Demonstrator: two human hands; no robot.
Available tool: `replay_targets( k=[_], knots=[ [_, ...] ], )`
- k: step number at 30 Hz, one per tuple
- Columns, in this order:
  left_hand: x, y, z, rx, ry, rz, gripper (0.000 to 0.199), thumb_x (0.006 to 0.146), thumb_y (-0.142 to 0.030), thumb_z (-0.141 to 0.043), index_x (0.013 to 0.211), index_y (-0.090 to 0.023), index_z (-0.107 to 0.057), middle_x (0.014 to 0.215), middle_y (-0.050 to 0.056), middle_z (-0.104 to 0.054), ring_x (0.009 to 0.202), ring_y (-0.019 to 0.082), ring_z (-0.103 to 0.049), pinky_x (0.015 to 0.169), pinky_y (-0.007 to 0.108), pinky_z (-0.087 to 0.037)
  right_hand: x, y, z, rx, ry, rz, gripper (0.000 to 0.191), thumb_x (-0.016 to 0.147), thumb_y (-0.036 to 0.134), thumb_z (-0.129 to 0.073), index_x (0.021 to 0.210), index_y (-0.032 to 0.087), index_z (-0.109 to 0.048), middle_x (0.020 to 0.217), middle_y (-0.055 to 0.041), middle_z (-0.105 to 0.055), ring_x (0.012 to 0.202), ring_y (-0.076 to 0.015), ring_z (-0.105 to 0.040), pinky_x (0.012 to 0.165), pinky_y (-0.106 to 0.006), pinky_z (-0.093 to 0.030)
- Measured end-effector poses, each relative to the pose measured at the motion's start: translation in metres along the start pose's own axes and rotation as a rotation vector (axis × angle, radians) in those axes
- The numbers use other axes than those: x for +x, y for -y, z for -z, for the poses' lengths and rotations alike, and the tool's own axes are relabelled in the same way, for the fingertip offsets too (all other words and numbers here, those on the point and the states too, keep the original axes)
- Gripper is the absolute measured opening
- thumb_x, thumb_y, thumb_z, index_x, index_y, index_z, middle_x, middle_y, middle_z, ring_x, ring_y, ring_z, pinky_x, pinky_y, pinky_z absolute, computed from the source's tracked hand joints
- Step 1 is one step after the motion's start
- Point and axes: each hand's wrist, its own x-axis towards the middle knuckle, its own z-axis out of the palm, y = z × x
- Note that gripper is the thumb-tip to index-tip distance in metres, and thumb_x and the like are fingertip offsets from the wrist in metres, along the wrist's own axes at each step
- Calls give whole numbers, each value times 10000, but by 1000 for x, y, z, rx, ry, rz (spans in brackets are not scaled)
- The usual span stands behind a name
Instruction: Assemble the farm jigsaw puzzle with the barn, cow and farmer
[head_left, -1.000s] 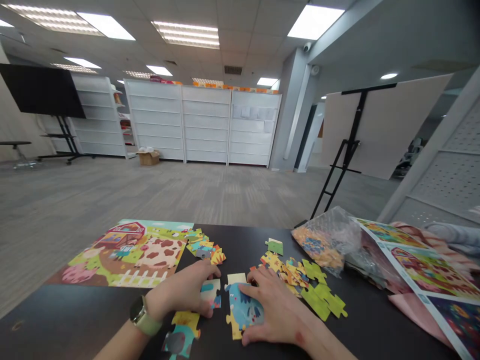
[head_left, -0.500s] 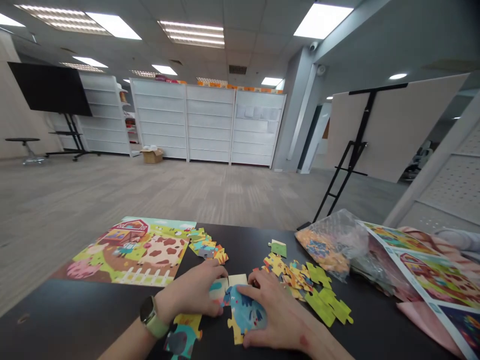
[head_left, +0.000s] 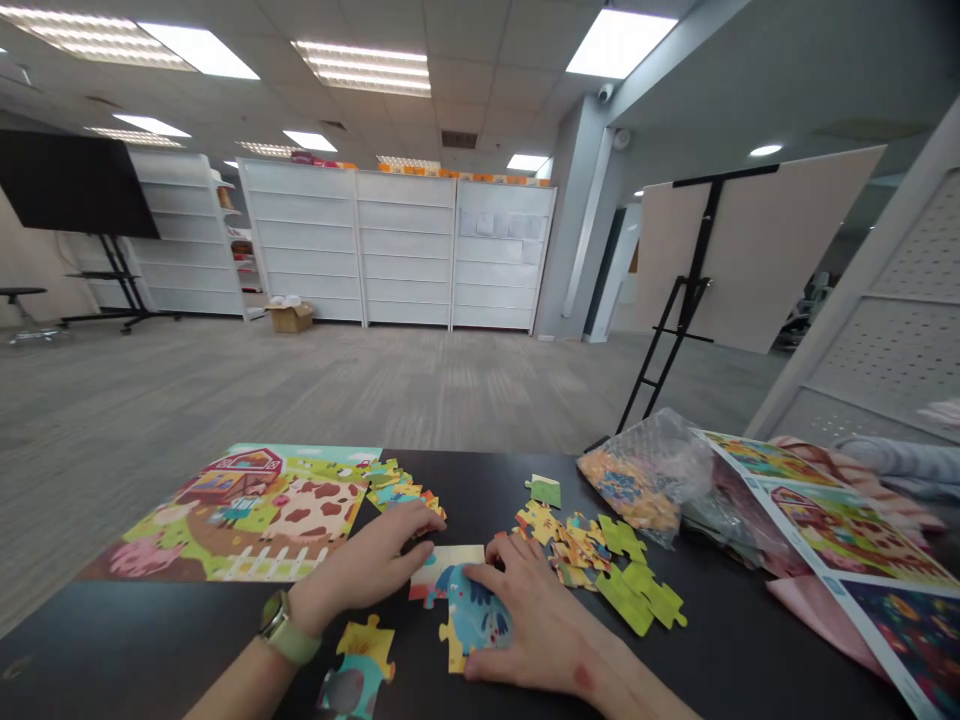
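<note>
Head | left hand (head_left: pixel 358 568), fingers together, on cream jigsaw piece (head_left: pixel 450 558) | right hand (head_left: pixel 540 630) spread on blue piece (head_left: pixel 474 618) (lengthwise forward)

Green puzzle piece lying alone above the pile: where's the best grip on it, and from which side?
Pinch the green puzzle piece by opposite edges, coming from above on its left: it lies flat and apart on the dark table, while the pile of pieces sits close on its near side.

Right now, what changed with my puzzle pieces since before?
Your left hand pushed the small teal-and-cream puzzle piece rightward against the big blue puzzle piece, then let go. Your right hand stayed on it; the lime-green puzzle pieces stayed put.
</note>
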Motion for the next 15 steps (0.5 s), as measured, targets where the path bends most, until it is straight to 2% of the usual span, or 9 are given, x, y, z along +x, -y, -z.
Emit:
replay_targets(
  k=[2, 4, 6, 7, 9, 12, 15],
  knots=[
    [-1, -5, -2, 22, 6, -28, 350, 863, -225, -625, 1213, -233, -623, 1291, 81, -594, 1240, 275, -538, 1099, 413, -408, 0, -6, 6, 13, -67, 26, 814, 592, 673, -866, 1301, 321, -675, 1206, -88, -557, 1118, -331, -536, 1017, -519, -424],
    [-1, -14, -9, 42, 28, -82, 446, 761, -216, -736, 1192, -251, -629, 1297, 67, -570, 1228, 278, -531, 1097, 402, -408, 0, -18, 19, 28, -237, 17, 659, 750, 568, -800, 1337, 306, -658, 1282, -103, -552, 1180, -317, -540, 1047, -481, -429],
    [-1, -24, -18, 56, 68, -118, 518, 703, -259, -814, 1187, -262, -630, 1311, 63, -546, 1235, 292, -512, 1103, 411, -400, -1, -36, 37, 34, -464, -55, 400, 934, 442, -609, 1276, 255, -699, 1254, -112, -589, 1173, -274, -570, 1037, -419, -452],
    [0, -28, -22, 63, 95, -121, 547, 685, -292, -842, 1189, -267, -631, 1319, 65, -538, 1244, 304, -500, 1109, 426, -394, -2, -47, 47, 29, -563, -105, 359, 990, 391, -501, 1221, 230, -724, 1211, -115, -615, 1146, -256, -589, 1025, -400, -461],
    [1, -35, -31, 73, 149, -98, 569, 672, -329, -861, 1192, -281, -636, 1331, 67, -532, 1265, 325, -480, 1124, 458, -375, -6, -69, 66, 4, -695, -211, 425, 1036, 346, -354, 1134, 201, -741, 1136, -118, -654, 1100, -247, -610, 1012, -395, -465],
    [3, -40, -39, 83, 180, -48, 518, 705, -294, -815, 1194, -306, -645, 1350, 63, -529, 1291, 337, -465, 1150, 495, -340, -12, -99, 85, -45, -735, -357, 473, 1041, 292, -267, 1102, 180, -723, 1128, -128, -683, 1115, -258, -606, 1032, -416, -437],
    [5, -39, -44, 86, 159, -38, 451, 760, -292, -756, 1197, -313, -644, 1366, 67, -525, 1314, 340, -452, 1160, 511, -328, -17, -114, 85, -59, -606, -454, 376, 988, 279, -377, 1101, 162, -716, 1106, -127, -703, 1071, -259, -628, 993, -403, -451]
  ],
)
